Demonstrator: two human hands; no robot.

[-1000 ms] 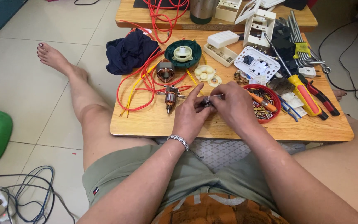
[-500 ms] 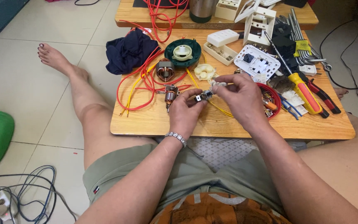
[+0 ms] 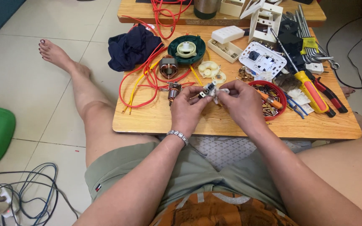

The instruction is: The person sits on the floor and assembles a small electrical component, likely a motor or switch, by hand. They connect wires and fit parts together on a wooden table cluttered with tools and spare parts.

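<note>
The person sat at a low wooden table (image 3: 156, 119) with both hands raised just above its near edge. The left hand (image 3: 189, 109) was curled nearly closed, its fingertips pinching a small dark metal part (image 3: 208, 89), while the right hand (image 3: 241, 102) was closed in the same way around a crumpled bit of white material (image 3: 221, 93) pressed against that part; the two hands met at their fingertips. Just to the right of the right hand sat a round red dish (image 3: 282, 93) holding a heap of small brass-coloured screws and fittings, with an orange-handled tool (image 3: 270, 99) lying across them. Farther back, an open white rectangular box (image 3: 225, 50) showed small parts inside, though what they were could not be told. A green round housing (image 3: 187, 49) cradled a cream plastic disc at its centre. Red wires (image 3: 141, 79) looped over the table's left half beside a copper-wound motor core (image 3: 169, 68), and a yellow-handled screwdriver (image 3: 311, 90) lay to the right of the dish.
</note>
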